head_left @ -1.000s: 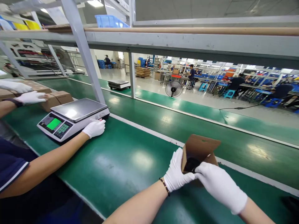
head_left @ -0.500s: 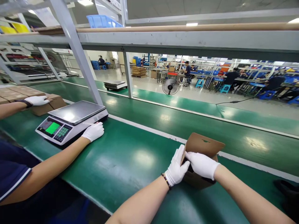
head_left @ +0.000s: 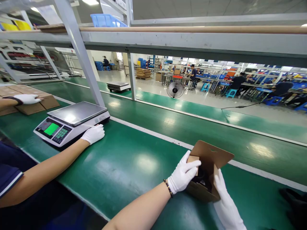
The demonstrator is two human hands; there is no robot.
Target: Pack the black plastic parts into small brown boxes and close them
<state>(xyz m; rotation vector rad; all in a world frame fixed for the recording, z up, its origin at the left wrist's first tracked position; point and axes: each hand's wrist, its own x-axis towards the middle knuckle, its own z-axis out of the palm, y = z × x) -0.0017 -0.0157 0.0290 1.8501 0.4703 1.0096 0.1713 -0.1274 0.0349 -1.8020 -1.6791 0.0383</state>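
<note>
Cartons: Brown cartons (head_left: 51, 102) are grouped toward the left end of the green counter (head_left: 124, 166); a co-worker's gloved hand (head_left: 27, 99) is laid on them.
Scale: A white scale (head_left: 72, 127) with a lit green display is set near the counter's far edge; beside its right flank another gloved hand (head_left: 93, 134) is placed.
Left hand (head_left: 183, 174): White-gloved, it is clasped over the left side of the open box; a beaded bracelet (head_left: 168, 188) is worn.
Open box (head_left: 201, 193): It is held toward the counter's right, near the far edge, lid (head_left: 211, 151) raised; something black (head_left: 202, 179) is contained.
Right hand (head_left: 226, 198): Fingers are laid along the box's outer right wall; whether anything is clasped cannot be told.
Dark object (head_left: 294, 204): It is cut off at the counter's right.
</note>
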